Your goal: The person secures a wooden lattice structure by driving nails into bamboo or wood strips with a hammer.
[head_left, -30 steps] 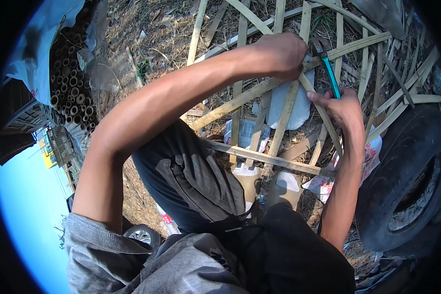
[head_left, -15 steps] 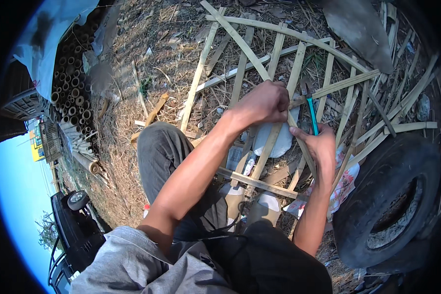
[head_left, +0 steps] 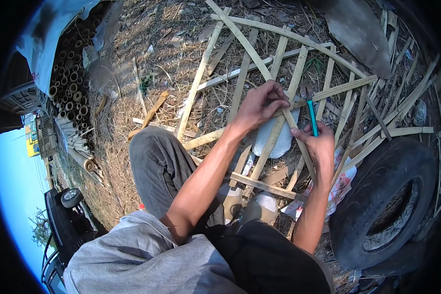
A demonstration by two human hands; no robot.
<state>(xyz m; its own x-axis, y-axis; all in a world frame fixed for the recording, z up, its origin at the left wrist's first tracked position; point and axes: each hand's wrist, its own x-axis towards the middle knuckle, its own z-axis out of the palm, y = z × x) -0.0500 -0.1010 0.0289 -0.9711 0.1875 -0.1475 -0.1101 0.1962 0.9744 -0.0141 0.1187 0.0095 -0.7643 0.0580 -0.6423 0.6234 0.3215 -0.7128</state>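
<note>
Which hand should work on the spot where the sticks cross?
Probably the right hand: it holds the teal-handled tool close to the crossing of the pale bamboo slat lattice, while the left hand pins that crossing.

A bamboo lattice lay on the ground ahead, with a tyre to its near right. Stacked bamboo poles sat far left, and a sack lay under the lattice's middle slats.

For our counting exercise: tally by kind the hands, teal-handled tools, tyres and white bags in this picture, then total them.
Hands: 2 (left hand, right hand)
Teal tool: 1
Tyre: 1
White bag: 1
Total: 5
</note>
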